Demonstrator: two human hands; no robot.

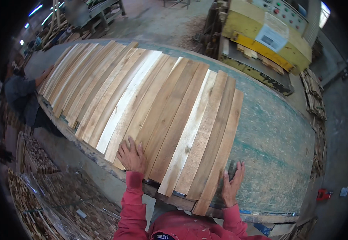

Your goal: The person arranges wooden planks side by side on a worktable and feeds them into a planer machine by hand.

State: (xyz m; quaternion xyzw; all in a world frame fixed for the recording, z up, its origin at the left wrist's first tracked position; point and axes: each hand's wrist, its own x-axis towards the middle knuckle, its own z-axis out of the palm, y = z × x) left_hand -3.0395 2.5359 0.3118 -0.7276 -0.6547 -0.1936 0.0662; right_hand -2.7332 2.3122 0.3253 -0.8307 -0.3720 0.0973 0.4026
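A row of long wooden strips (170, 108), from pale cream to brown, lies side by side across a worn green table (270, 148). Flat on the strips near their close ends rests my left hand (132, 156), its fingers spread. My right hand (232, 184) is at the right end of the row, beside the outermost strip (221, 154), with fingers stretched out over the green surface and nothing in them. Whether its thumb touches that strip's edge I cannot tell. The near ends are uneven, and the outermost strip juts past the table's front edge.
Another person (22, 94) stands at the table's far left, one hand by the strips. A yellow machine (262, 36) with a button panel is beyond the table. Bundled wood strips (74, 200) are stacked at lower left. A red tool (324, 195) lies on the floor at right.
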